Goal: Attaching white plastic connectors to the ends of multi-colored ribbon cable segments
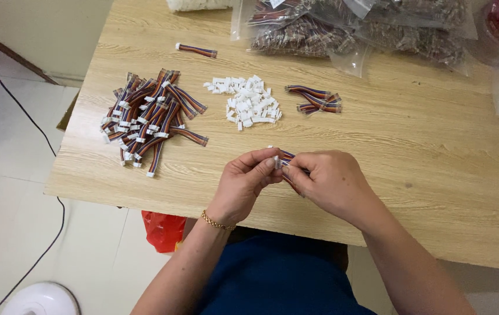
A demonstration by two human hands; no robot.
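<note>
Left hand point(248, 178) pinching white plug point(276, 161); right hand point(325, 182) gripping striped cable point(288, 156); both grips clenched, meeting over surface point(424, 169); plug pile point(249, 102) at 12 o'clock.

Clear plastic bags point(378, 32), a red bag point(163, 229), a black cable point(39, 137), a white round appliance point(42, 299).

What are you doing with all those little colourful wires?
A person sits at a wooden table. The left hand pinches a small white plastic connector and the right hand holds a short striped wire bundle; the two parts meet between the fingertips. On the table lie a big pile of wire bundles with white ends, a heap of loose white connectors, a few bare wire bundles and clear bags of parts.
</note>
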